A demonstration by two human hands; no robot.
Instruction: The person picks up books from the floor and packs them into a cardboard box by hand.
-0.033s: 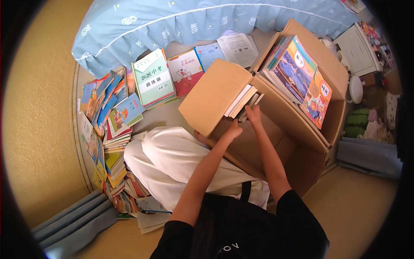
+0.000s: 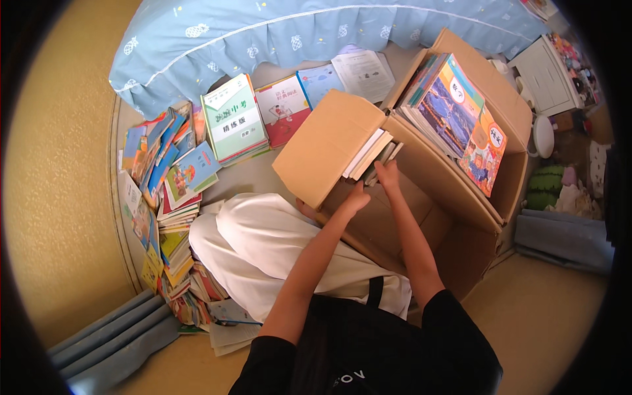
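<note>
A row of books (image 2: 366,157) stands on edge inside the near cardboard box (image 2: 421,197), partly under its raised flap (image 2: 329,145). My left hand (image 2: 356,197) is closed at the lower ends of these books, its fingertips partly hidden. Just to its right, my right hand (image 2: 388,174) grips the right-hand books of the row, with the thumb side toward me. The box's lower right part is bare cardboard. A second cardboard box (image 2: 510,178), beside it on the right, holds stacked colourful textbooks (image 2: 454,105) that rise above its rim.
A stack of green-and-white workbooks (image 2: 235,122), a red-and-white book (image 2: 283,113) and printed sheets (image 2: 363,76) lie beyond my knees. Heaped books (image 2: 174,164) line the left wall. Blue patterned fabric (image 2: 296,33) hangs at the back; a white cabinet (image 2: 546,76) stands far right.
</note>
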